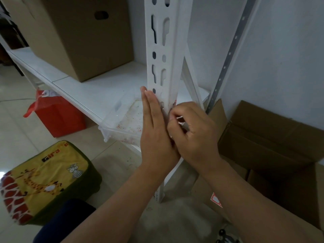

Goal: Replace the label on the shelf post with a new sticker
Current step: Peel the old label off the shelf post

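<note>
Where fingers (172,116) pinch: red-printed label (174,103), txt unreadable

The shelf post (162,50) at upper centre is white painted metal, smooth and matt, with punched slots. The cardboard box (78,32) at upper left is matt brown. The tray (121,118) at centre is clear glossy plastic. The cushion (43,179) at lower left is printed cloth.
</note>
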{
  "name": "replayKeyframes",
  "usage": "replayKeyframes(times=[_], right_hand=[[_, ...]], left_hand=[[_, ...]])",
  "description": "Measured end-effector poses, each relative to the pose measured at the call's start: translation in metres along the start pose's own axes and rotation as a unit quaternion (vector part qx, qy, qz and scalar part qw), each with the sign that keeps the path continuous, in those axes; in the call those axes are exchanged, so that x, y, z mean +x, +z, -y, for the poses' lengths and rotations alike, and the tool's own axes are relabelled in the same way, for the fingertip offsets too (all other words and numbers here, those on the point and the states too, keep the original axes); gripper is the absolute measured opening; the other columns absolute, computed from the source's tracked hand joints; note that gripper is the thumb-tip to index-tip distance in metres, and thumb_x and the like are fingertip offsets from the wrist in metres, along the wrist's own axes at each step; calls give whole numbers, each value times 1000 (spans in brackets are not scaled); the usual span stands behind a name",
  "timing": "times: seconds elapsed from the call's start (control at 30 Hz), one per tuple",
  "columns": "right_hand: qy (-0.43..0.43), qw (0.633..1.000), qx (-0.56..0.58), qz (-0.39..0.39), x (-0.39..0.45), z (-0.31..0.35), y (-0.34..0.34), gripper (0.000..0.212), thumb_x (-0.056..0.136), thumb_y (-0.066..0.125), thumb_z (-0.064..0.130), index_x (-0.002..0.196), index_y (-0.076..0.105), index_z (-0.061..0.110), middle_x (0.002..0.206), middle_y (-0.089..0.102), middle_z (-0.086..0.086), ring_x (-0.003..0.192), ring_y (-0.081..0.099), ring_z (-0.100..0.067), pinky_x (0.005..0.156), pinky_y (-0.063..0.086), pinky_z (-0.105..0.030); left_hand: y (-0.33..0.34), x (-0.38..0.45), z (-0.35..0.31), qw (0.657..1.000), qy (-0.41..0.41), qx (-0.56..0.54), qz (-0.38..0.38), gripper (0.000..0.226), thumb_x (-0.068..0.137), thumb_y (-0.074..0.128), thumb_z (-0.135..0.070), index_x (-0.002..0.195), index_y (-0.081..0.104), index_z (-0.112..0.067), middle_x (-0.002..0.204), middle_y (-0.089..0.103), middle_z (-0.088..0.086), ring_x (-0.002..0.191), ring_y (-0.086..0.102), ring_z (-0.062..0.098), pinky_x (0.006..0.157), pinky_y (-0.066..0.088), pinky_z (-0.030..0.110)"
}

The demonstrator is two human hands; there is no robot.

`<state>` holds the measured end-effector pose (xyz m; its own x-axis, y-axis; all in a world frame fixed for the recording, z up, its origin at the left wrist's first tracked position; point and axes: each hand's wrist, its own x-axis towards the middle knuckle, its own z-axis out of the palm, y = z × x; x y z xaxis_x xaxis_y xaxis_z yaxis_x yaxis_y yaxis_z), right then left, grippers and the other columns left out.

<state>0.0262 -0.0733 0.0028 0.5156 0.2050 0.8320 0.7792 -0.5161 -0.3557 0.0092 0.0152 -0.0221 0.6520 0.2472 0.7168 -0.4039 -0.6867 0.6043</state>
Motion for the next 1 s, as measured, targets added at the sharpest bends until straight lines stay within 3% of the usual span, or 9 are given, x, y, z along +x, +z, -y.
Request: replayKeyframes(times=[0.07,0.17,0.33,0.53,0.8,1.0], right_hand=[[15,999,20,23,-6,4,2,18,92,53,16,91,66,4,88,66,-6,82,55,-7,76,47,-16],[66,996,66,-8,-10,10,2,15,92,53,14,94,64,3,89,61,0,82,52,0,75,44,-9],[134,986,86,-41,-5,14,1,25,93,52,23,106,62,5,98,62,4,90,58,-4,77,48,-8],[108,994,27,-2,6,9,-7,29,92,51,30,102,67,8,95,69,-1,82,59,-1,76,47,-3],[31,995,-36,90,26,0,-24,15,89,59,19,95,69,9,88,71,-2,74,64,-10,69,50,-16],[16,996,-36,81,31,-2,-20,10,87,62,17,89,69,10,83,71,-2,70,64,-12,68,53,-19]], left_hand=[[-1,-1,5,1000,8,24,-4,76,95,52,-21,145,5,14,156,5,29,147,1,16,109,10,1],[-4,-1,8,1000,1,16,12,85,93,62,-13,147,1,10,158,3,28,147,2,19,107,11,-1],[-11,-1,8,999,0,15,35,99,90,69,-22,150,-6,-2,161,1,19,146,-5,2,103,11,-5],[-16,1,10,998,15,29,46,97,89,67,-30,151,-4,-4,162,6,18,146,-4,1,106,10,-3],[-23,3,12,996,21,43,80,101,86,67,-41,151,-6,-16,163,3,12,142,-10,-10,100,12,-7],[-21,2,11,997,12,32,74,107,83,72,-39,150,-8,-16,163,3,12,147,-3,3,103,14,-4]])
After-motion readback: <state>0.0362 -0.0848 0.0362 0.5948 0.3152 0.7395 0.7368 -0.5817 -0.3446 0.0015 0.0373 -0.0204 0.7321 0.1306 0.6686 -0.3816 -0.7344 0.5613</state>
